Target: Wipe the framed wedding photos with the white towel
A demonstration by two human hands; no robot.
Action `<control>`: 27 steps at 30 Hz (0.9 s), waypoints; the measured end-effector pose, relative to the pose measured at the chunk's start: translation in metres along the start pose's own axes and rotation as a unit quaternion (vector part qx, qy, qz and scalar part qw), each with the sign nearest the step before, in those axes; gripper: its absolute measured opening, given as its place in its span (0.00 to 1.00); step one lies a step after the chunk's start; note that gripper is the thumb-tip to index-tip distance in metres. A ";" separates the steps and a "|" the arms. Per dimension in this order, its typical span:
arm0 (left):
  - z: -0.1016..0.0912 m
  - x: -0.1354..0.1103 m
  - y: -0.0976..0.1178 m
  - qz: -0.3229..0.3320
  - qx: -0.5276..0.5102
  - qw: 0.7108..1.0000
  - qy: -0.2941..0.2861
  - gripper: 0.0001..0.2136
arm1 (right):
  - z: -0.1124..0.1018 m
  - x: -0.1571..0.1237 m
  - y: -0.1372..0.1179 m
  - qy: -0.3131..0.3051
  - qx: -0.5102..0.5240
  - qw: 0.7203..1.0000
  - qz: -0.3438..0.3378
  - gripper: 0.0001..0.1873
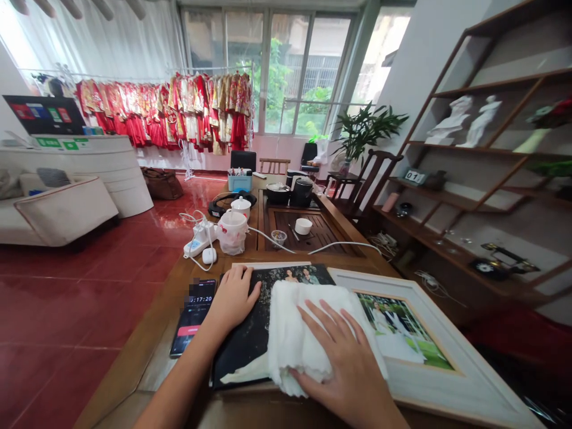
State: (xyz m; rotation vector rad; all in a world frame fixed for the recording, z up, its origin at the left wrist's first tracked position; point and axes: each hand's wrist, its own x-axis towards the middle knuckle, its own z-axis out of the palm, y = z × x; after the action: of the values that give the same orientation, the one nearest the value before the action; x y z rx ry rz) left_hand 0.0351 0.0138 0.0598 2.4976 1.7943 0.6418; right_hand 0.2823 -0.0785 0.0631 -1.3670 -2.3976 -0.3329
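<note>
Under my right hand (342,351) lies a folded white cloth (286,322), pressed flat with the fingers spread over it. The cloth covers part of a dark wedding photo panel (245,333), which shows two people near its top. My left hand (239,295) rests on the panel's upper left edge, its fingers stretched out and holding nothing. To the right, a white-framed wedding photo (402,328) lies on the wooden table (120,381), its left side partly hidden by the cloth. Left of my left forearm is a phone (193,316) with a lit timer screen.
Beyond the panel stand a white power strip (199,238), a wrapped cup (232,232), a lidded white cup (241,207) and a small clear bowl (278,238). A white cable (348,243) crosses the table. A tea tray (286,217) holds a white cup (303,226). Shelves (491,196) rise at right.
</note>
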 end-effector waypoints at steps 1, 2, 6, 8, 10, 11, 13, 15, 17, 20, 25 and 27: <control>0.000 0.000 0.000 0.001 0.000 1.000 0.001 0.20 | 0.000 -0.001 0.000 -0.001 0.000 1.000 0.001 0.41; 0.000 0.000 0.000 0.002 0.001 1.000 0.001 0.20 | 0.000 0.001 0.001 -0.004 0.001 1.000 0.003 0.41; 0.001 0.000 0.000 0.007 0.008 1.000 0.001 0.20 | 0.007 0.024 0.005 -0.002 0.007 1.000 0.017 0.40; 0.001 0.000 0.000 0.008 0.013 1.000 0.000 0.19 | 0.012 0.039 0.008 0.000 0.011 1.000 0.026 0.40; 0.002 0.000 -0.001 0.010 0.015 1.000 0.000 0.19 | 0.017 0.052 0.011 0.005 0.012 0.999 0.036 0.40; 0.002 0.000 -0.001 0.010 0.015 1.000 0.000 0.19 | 0.019 0.057 0.011 0.006 0.012 0.999 0.040 0.40; 0.003 0.000 -0.001 0.008 0.016 1.000 0.001 0.19 | 0.021 0.061 0.012 0.007 0.013 0.999 0.044 0.39; 0.003 0.000 -0.001 0.004 0.020 1.000 0.001 0.20 | 0.020 0.058 0.010 0.010 0.013 0.999 0.043 0.39; 0.002 0.000 0.000 0.002 0.023 1.000 -0.001 0.20 | 0.016 0.048 0.007 0.012 0.011 0.999 0.038 0.39; 0.001 0.000 0.001 -0.001 0.023 1.000 -0.001 0.20 | 0.007 0.025 -0.001 0.006 0.009 1.000 0.027 0.40; 0.001 0.000 0.001 0.007 0.011 1.000 0.005 0.19 | -0.005 -0.005 -0.007 -0.007 0.005 1.000 0.014 0.41; 0.000 0.000 0.000 0.009 0.009 1.000 0.007 0.19 | -0.005 -0.005 -0.005 -0.010 0.007 1.000 0.014 0.41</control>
State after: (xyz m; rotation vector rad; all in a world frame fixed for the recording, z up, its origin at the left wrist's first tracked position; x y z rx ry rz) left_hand 0.0355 0.0135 0.0595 2.5292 1.7929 0.6493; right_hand 0.2815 -0.0872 0.0655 -1.4016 -2.3905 -0.2957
